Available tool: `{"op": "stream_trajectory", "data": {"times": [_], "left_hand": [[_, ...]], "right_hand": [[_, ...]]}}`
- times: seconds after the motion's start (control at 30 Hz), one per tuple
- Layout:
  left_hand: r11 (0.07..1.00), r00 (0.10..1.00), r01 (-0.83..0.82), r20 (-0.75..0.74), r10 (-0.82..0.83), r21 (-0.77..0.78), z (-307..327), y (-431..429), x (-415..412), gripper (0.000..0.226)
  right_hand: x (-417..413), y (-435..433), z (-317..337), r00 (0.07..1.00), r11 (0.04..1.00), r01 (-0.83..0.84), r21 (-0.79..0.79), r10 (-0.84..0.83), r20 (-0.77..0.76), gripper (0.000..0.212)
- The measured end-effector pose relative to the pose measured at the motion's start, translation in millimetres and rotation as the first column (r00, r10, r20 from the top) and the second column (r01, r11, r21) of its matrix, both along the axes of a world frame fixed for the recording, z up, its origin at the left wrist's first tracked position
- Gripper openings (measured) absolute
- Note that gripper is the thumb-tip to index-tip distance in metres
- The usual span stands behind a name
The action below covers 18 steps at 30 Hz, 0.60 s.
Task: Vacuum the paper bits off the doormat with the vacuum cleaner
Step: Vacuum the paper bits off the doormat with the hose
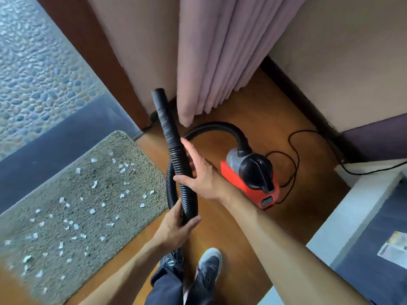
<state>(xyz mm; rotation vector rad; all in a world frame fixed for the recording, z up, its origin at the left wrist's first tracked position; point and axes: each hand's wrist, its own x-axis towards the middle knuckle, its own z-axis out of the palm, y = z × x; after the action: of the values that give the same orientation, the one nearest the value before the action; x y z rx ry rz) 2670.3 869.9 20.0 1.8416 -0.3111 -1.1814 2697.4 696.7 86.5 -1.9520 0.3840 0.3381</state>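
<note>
The left hand [176,227] is clamped round the low bend of the black ribbed hose [176,155]. The right hand [202,177] lies higher up with its fingers straight along the hose's far side and its thumb laid across the front, so it steadies the hose more than it grasps it. The nozzle [163,111] points up and away towards the curtain [220,62], well apart from the work. The doormat [44,194] lies on the wooden floor [286,205] to the left. Paper bits [92,211] are scattered over it from its far right corner to its near edge, and none looks collected yet. The red vacuum cleaner [233,172] sits on the floor just right of the hands, and its power cord [294,155] loops off behind it. The step in hand looks like getting the hose into working order. To do it well, the right hand should probably close properly near the smooth nozzle section while the left feeds slack, then swing the open end down and left onto the mat. It would likely help to start at the nearest edge and work in overlapping strips, holding the mouth just on the pile, since a fast sweep could flick the light scraps onto the floor. The hose loop and cord want watching so the machine is not dragged over. I cannot tell whether it is switched on.
</note>
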Motion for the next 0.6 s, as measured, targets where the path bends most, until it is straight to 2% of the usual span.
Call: {"op": "stream_trajectory", "data": {"times": [0.13,0.27,0.47,0.6], "left_hand": [[0.975,0.964,-0.22,-0.159,0.216,-0.013,3,10,5,0.035],[0.914,0.881,-0.404,-0.281,0.381,-0.028,10,18,7,0.051],[0.871,0.843,-0.491,-0.272,0.465,-0.033,5,25,5,0.059],[0.814,0.799,-0.579,-0.226,0.557,-0.04,-2,17,-8,0.051]], "right_hand": [[28,21,-11,0.995,0.994,-0.101,-0.042,0.101,0.012,0.093],[48,34,-22,0.984,0.985,-0.171,-0.019,0.172,0.039,0.087],[68,39,-51,0.967,0.96,-0.224,0.169,0.24,-0.08,0.076],[75,31,-68,0.939,0.908,-0.24,0.343,0.307,-0.156,0.074]]}}
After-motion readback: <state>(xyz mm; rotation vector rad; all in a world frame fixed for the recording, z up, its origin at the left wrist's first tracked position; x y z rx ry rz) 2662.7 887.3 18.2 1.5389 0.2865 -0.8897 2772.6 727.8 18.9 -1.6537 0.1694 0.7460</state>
